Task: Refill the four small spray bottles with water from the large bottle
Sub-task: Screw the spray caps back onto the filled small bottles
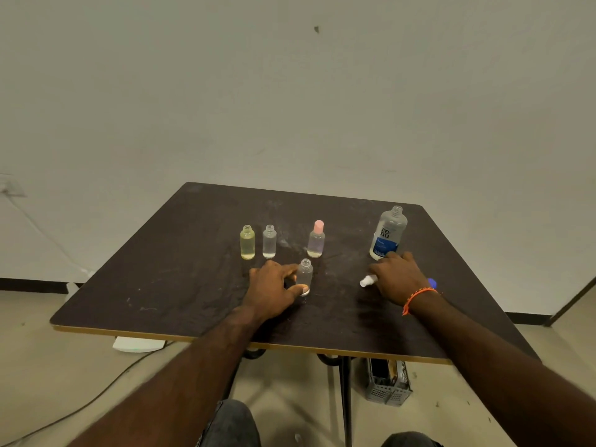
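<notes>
Four small bottles stand on the dark table [180, 285]. A yellowish uncapped bottle [247, 242] and a clear uncapped bottle [269, 241] stand side by side at the left. A bottle with a pink cap [316, 239] stands farther right. My left hand [274, 287] grips a fourth clear uncapped bottle [305, 274] near its base. The large uncapped bottle with a blue label [388, 233] stands at the right. My right hand [398, 277] lies palm down just in front of it, over a white spray top [367, 281].
A blue cap [432, 282] peeks out behind my right wrist, which wears an orange bracelet. Under the table sit a grey perforated box [387, 382] and a white device [138, 345] with a cable on the floor. A wall stands close behind the table.
</notes>
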Demonstrator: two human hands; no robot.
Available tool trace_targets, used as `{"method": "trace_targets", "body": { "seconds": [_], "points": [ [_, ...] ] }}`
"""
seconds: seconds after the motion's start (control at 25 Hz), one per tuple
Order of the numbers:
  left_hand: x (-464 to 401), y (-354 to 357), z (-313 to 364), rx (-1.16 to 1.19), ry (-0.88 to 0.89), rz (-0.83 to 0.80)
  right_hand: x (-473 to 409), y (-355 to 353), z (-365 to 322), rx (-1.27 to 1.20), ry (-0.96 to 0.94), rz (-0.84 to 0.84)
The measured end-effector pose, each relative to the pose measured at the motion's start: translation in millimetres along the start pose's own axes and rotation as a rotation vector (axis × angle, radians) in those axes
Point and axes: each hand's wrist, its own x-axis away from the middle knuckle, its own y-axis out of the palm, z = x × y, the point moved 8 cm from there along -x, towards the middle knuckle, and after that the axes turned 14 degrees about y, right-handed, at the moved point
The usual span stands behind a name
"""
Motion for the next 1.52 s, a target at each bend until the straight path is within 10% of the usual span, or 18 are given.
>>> {"method": "trace_targets", "body": {
  "seconds": [0.24,0.44,1.04,1.52],
  "points": [
    [1.2,0.5,1.1,-0.009,-0.009,-0.019,9.8,-87.8,-23.8,-1.134,0.183,0.153],
    [2.0,-1.7,5.4,-0.043,-0.032,-0.039,7.8,-105.9,-63.0,-1.474,0.172,0.062],
    [1.5,2.5,2.5,-0.056,-0.026,-0.069,18.0,-120.5,-75.8,-1.359,0.138,0.226],
    [2.2,3.4,0.7,-0.049,0.002,-0.032,26.6,-53.7,-103.1,-1.254,0.107,-0.093]
  ]
}}
